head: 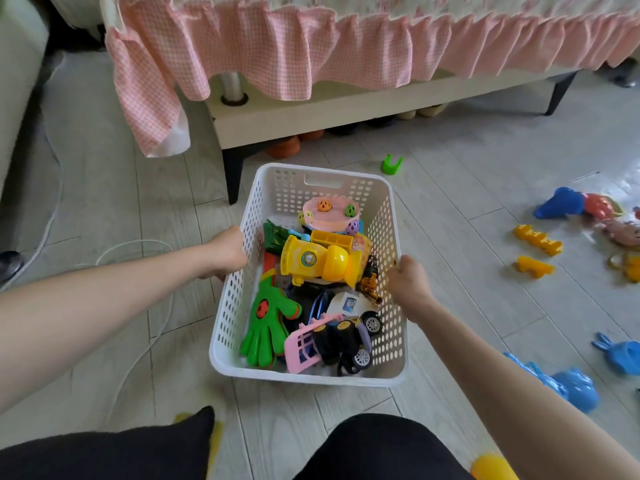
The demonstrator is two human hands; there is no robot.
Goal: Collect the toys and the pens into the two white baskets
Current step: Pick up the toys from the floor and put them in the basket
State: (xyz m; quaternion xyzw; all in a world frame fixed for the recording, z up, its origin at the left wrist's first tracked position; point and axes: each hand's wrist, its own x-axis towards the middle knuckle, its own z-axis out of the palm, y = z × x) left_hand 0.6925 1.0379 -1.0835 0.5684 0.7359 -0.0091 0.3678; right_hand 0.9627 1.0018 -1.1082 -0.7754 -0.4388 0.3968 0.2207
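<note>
A white perforated basket (393, 237) stands on the floor in front of me, full of toys: a yellow toy (318, 261), a green hand-shaped toy (268, 320), a pink cart (304, 344), toy cars (353, 313) and a pink dish (329, 209). My left hand (227, 252) grips the basket's left rim. My right hand (410, 280) grips the right rim. Only one basket is in view.
Loose toys lie on the floor at right: a green piece (392, 164), yellow blocks (536, 239), blue moulds (571, 389), a blue and orange pile (588, 206). A bed with a pink frill (311, 57) stands behind. White cable (138, 244) trails at left. My knees fill the bottom.
</note>
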